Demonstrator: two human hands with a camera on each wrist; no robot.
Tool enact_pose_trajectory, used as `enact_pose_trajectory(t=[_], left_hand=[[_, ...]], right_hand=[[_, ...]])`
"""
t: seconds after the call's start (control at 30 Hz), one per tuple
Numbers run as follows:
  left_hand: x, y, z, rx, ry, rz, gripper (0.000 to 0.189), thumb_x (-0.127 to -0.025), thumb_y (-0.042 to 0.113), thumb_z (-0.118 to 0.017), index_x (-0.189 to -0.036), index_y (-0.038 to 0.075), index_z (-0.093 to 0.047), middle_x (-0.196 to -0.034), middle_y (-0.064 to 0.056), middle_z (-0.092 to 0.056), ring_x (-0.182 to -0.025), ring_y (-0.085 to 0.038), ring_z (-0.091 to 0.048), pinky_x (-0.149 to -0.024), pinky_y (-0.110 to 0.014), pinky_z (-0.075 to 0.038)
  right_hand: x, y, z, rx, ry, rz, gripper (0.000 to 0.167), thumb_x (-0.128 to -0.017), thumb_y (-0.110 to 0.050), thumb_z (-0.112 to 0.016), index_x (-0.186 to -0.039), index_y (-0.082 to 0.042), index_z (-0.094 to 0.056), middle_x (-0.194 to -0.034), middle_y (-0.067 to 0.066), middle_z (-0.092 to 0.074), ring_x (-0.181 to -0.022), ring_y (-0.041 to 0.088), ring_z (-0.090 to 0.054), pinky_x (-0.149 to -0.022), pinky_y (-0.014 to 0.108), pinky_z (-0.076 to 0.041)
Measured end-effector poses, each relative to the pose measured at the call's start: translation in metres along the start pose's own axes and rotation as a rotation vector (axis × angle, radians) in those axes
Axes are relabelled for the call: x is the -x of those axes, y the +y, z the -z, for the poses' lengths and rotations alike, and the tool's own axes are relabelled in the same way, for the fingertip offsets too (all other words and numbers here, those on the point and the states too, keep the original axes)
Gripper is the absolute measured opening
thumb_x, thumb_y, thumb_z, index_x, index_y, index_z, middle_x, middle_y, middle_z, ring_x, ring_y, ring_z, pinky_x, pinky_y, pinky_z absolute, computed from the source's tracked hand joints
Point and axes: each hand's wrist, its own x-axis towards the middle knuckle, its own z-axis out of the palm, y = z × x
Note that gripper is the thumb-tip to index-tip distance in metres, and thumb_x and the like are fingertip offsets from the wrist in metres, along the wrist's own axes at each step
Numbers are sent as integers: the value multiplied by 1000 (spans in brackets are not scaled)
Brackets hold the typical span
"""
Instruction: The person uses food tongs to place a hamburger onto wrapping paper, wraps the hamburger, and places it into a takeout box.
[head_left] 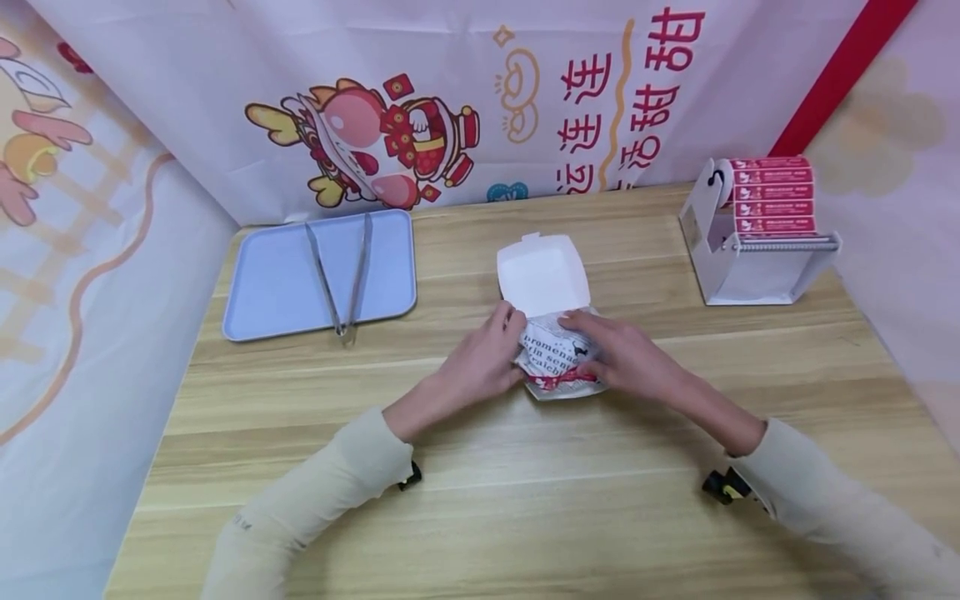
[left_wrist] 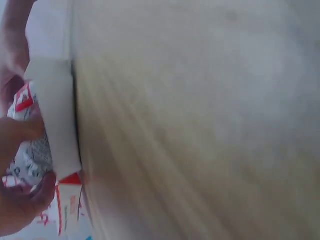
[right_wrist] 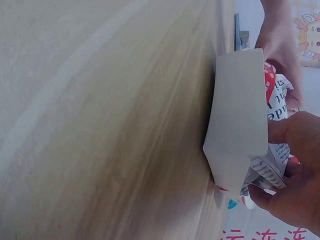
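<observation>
A white flip-top carton [head_left: 546, 268] stands on the table with its lid folded back. Inside its base sits a bundle wrapped in printed newspaper-style paper [head_left: 551, 346], with a red label strip [head_left: 558, 380] across its near side. My left hand [head_left: 483, 357] grips the bundle's left side, its fingers bent at the carton's edge. From the right, my right hand [head_left: 633, 354] holds the other side between thumb and fingers. In the right wrist view the paper bundle [right_wrist: 277, 107] rises above the carton wall [right_wrist: 237, 105]. The wrapping hides its contents.
To the left lies a blue tray [head_left: 277, 279] with metal tongs [head_left: 330, 287] on it, their joined end over the near edge. At the back right stands a white dispenser [head_left: 757, 275] with a roll of red labels [head_left: 776, 196]. A printed cloth [head_left: 465, 50] hangs behind the table.
</observation>
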Motion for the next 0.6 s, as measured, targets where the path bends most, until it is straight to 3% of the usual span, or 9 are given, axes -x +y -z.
enact_pose_trajectory(t=[0.1, 0.23, 0.47, 0.6], left_hand=[[2, -5, 6, 78, -50, 4, 65, -85, 30, -79, -136, 8, -47, -134, -9, -47, -113, -19, -57, -98, -29, -54], [11, -14, 16, 160, -58, -7, 67, -89, 36, -75, -146, 15, -46, -146, -6, -44, -131, -18, -48, -111, -35, -46], [18, -19, 17, 160, 62, -141, 39, -91, 26, -74, -125, 13, -63, -133, -5, -55, -122, -17, -56, -107, -31, -49], [17, -18, 13, 127, 94, -198, 26, -92, 23, -72, -115, 11, -69, -126, -6, -60, -114, -18, -62, -101, -29, -53]], right_hand=[[1, 1, 4, -7, -27, -37, 73, -82, -12, -81, -146, -12, -47, -148, 18, -51, -133, 39, -52, -110, 54, -45], [0, 2, 4, -8, -51, -53, 73, -84, -16, -80, -148, -14, -46, -150, 17, -50, -135, 39, -50, -110, 54, -44], [1, 4, 5, -10, -53, -46, 73, -84, -18, -80, -148, -14, -45, -150, 17, -50, -134, 39, -51, -111, 54, -44], [1, 5, 4, -16, -56, -53, 72, -84, -17, -80, -148, -15, -46, -150, 17, -50, -135, 38, -51, -110, 54, -44]])
